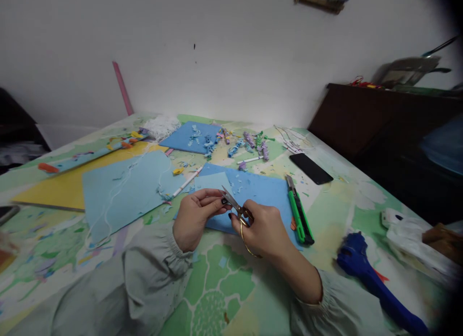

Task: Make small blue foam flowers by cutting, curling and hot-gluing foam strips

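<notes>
My right hand [265, 230] grips small gold-handled scissors [235, 208], blades pointing up and left. My left hand [197, 213] pinches a tiny piece right at the blade tips; the piece is too small to make out. Both hands hover over a blue foam sheet [260, 189] strewn with snippets, with a paler blue square [211, 181] lying on its left part.
Two green utility knives [299, 210] lie right of the blue sheet, a black phone [311, 168] beyond them. A blue glue gun [365, 268] sits at the right. A light blue sheet [123, 191] on yellow paper [61, 186] lies left. Rolled foam bits [249, 143] are farther back.
</notes>
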### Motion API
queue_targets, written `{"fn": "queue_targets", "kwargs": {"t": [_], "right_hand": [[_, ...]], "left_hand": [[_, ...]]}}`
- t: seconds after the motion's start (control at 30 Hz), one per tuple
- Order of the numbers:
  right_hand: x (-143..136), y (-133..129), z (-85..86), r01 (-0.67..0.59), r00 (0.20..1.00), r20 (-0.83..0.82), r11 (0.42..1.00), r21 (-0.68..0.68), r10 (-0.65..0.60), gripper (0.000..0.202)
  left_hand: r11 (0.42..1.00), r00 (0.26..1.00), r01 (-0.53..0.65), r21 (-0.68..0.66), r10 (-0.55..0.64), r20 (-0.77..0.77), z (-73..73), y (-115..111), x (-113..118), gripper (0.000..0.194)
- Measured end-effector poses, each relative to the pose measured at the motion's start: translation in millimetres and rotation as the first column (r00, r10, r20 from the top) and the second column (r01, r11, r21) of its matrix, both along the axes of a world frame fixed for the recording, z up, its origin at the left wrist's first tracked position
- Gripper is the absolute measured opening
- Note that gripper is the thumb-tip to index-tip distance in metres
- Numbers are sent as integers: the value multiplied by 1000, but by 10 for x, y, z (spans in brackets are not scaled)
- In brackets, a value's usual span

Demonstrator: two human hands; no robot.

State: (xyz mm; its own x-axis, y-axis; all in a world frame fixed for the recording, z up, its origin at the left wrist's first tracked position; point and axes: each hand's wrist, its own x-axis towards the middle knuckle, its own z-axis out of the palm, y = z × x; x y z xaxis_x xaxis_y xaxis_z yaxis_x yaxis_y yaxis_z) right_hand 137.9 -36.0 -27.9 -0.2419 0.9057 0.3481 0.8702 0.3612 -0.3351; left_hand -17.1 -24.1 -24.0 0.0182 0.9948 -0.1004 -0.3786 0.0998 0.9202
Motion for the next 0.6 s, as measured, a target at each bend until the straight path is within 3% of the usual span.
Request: {"fn": "queue_targets", "kwargs": {"t": [0.6], "right_hand": [[29,26,-1,21,1000,17,1000,-9,-21,25]], "left_hand": [[999,999,-21,43,23,-29,-36,35,-17,29]]}}
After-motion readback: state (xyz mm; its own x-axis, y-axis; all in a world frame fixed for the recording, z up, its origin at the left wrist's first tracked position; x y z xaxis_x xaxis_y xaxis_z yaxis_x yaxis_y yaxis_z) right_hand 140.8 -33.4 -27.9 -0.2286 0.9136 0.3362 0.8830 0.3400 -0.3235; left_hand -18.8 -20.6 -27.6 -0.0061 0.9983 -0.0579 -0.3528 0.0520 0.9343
